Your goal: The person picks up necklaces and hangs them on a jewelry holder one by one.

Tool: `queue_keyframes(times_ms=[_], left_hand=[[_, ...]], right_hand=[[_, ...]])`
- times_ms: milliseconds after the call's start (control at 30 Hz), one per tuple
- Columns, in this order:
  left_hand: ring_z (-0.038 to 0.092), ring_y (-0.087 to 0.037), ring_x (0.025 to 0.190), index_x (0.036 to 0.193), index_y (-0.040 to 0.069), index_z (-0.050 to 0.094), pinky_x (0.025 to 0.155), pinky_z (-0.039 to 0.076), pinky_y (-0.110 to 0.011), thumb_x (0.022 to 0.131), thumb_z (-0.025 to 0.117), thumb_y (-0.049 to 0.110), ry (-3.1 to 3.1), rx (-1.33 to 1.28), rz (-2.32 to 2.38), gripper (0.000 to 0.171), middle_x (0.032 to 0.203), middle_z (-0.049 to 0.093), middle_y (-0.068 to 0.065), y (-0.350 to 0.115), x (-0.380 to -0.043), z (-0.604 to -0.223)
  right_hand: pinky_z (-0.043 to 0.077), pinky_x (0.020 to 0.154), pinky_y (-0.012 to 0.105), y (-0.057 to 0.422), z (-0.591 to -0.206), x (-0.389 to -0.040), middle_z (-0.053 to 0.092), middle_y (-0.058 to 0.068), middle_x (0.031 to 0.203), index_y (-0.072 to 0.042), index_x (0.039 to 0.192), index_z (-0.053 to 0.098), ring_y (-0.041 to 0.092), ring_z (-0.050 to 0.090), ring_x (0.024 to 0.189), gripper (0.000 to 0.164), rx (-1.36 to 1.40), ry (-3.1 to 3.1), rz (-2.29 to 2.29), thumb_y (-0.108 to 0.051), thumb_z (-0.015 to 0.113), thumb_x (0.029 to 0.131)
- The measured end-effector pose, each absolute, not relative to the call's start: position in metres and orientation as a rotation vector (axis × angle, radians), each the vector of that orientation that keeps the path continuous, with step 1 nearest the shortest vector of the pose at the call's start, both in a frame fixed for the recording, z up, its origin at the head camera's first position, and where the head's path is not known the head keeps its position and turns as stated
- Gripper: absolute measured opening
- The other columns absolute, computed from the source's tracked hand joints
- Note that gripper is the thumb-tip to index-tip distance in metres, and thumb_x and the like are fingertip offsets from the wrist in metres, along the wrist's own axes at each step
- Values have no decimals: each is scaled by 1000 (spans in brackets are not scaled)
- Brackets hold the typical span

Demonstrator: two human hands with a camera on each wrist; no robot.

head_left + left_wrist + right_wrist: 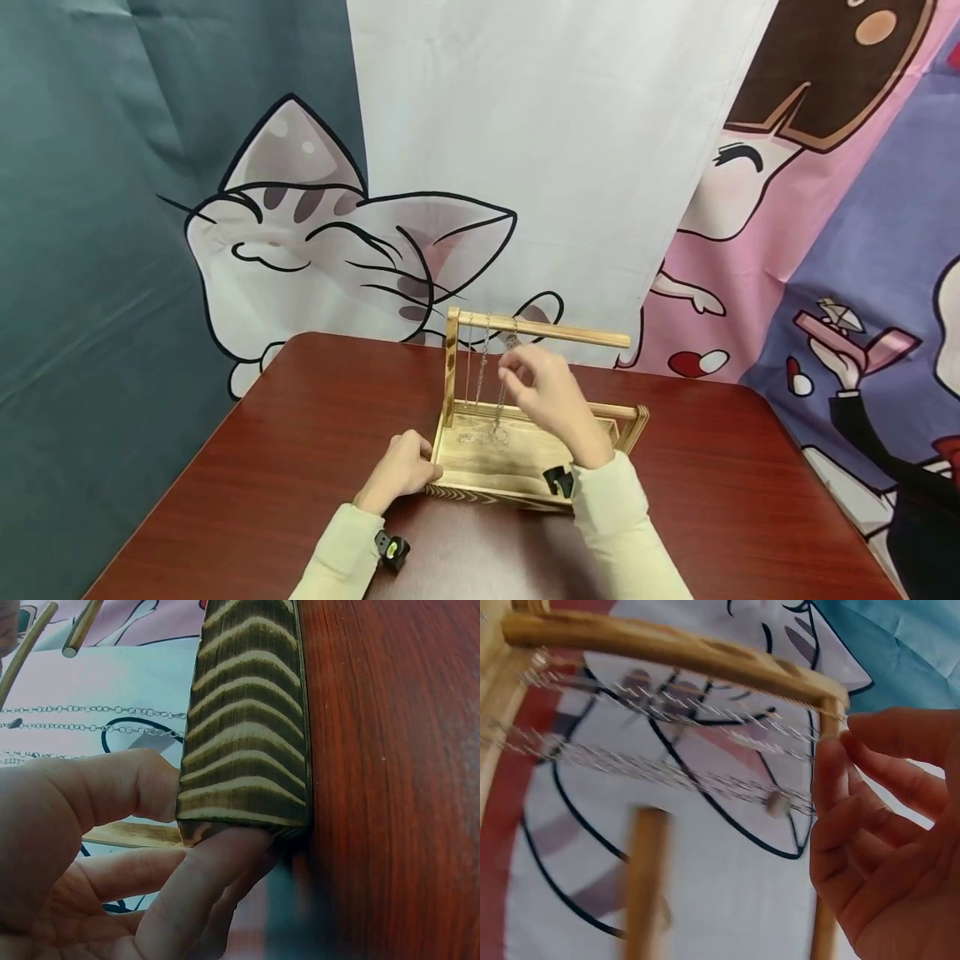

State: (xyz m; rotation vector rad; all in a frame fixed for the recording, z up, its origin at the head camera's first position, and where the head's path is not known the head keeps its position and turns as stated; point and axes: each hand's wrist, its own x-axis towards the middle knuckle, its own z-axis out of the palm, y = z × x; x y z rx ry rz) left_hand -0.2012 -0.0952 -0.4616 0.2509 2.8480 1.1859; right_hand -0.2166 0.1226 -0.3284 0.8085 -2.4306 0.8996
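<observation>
A wooden jewelry stand (487, 458) with a shallow tray and a raised bar stands on the table. Several thin chain necklaces (482, 358) hang from its bar (555, 331), near the left post. My left hand (405, 467) holds the tray's front left corner, thumb and fingers around the dark striped edge (247, 735). Just below the bar, my right hand (543, 387) has its fingertips at the rightmost necklace. In the right wrist view the thumb and forefinger lie close together by the bar (829, 720); whether they pinch a chain is unclear.
The stand rests on a reddish-brown table (322, 408). A lower wooden rod (611, 410) runs across the tray's back at the right. Behind the table hangs a cloth backdrop (562, 167) with cartoon figures. The lower ends of the chains reach the tray.
</observation>
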Motion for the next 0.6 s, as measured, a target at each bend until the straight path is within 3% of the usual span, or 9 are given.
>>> queue_keyframes(times_ms=[267,600], left_hand=[[52,-11,52,67,6,66,54,44,-26,65,69,11,2837,244,1195,6,59,58,1,-95,-200,-463],[53,-10,45,68,4,64,51,43,-26,66,67,9,2819,241,1226,6,54,57,1,-95,-199,-461]], right_hand=[[47,64,28,123,-382,-210,56,-10,75,-16,82,62,4,51,69,11,761,-2576,925,-5,63,80],[46,60,25,125,-411,-207,56,-10,71,-15,80,62,5,51,65,9,781,-2642,992,-6,62,82]])
